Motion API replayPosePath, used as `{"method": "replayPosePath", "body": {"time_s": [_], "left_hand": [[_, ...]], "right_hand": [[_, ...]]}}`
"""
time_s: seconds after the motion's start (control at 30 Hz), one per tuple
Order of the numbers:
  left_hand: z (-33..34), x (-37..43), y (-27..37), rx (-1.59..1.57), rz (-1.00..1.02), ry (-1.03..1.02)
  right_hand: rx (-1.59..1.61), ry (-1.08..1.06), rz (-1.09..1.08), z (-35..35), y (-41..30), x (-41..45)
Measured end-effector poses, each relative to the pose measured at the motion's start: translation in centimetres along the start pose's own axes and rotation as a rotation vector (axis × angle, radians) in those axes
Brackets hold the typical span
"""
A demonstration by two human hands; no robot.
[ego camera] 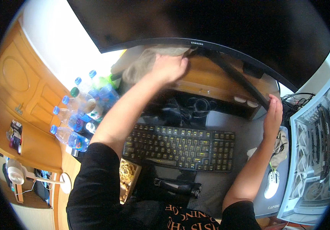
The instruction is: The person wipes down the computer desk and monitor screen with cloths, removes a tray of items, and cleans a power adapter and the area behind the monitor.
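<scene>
My left hand (170,69) is closed on a crumpled grey-beige cloth (140,64). It presses the cloth to the top of a wooden monitor riser (211,70), below the lower edge of a large black Samsung monitor (205,23). A black monitor stand leg (237,76) slants across the riser towards the right. At that leg's front end lies my right hand (273,115), its fingers nearly straight and touching the leg; whether they grip it is unclear. Part of the cloth is hidden behind my left hand and the monitor.
A black keyboard (179,148) lies before me, with a black electric shaver-like device (178,187) nearer. Several plastic bottles (80,107) stand left. At right are a white mouse (272,184), a second cloth (280,146) and a glass-sided computer case (311,161). A carved box (134,179) sits by my left arm.
</scene>
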State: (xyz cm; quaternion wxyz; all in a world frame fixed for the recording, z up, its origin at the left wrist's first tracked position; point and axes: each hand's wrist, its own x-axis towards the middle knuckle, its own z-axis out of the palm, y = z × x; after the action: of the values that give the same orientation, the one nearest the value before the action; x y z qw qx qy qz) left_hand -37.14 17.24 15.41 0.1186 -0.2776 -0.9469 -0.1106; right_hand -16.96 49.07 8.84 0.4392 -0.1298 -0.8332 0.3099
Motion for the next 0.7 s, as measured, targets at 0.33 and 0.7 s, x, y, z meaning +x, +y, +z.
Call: {"method": "replayPosePath", "body": {"time_s": [0.33,0.7], "left_hand": [[-2.1,8.4,-5.1,0.052,0.029,0.054],[-0.4,12.1,-7.5,-0.215,0.239,-0.214]], "right_hand": [[-0.017,0.061,-0.029,0.5,-0.2,-0.1],[-0.048,0.049,0.006,0.5,-0.3,-0.2]]}}
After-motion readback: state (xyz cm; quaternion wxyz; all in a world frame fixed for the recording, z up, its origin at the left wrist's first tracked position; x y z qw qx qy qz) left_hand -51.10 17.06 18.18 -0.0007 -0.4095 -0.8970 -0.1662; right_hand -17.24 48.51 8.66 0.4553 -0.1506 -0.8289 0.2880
